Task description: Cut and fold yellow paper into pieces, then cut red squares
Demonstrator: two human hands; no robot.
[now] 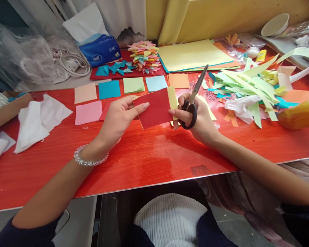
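Observation:
My left hand [121, 120] pinches the left edge of a red paper piece [154, 108] between thumb and fingers. Behind it a pale yellow paper [172, 99] sticks out along the right side. My right hand [198, 120] is closed around a pair of scissors [199, 82], black handles in the palm and blades pointing up and away. Its thumb also presses on the right edge of the papers. Just beyond lie stacks of square paper: peach [85, 93], blue [109, 89], green [134, 85], light blue [156, 83], orange [179, 81] and pink [88, 112].
Paper strips and scraps [247, 85] are heaped at the right. Behind stand a folded-paper piece [145, 56], large yellow sheets [193, 55] and a blue tissue pack [100, 49]. Crumpled tissues [41, 120] lie left on the red table [144, 164], whose front edge is near me.

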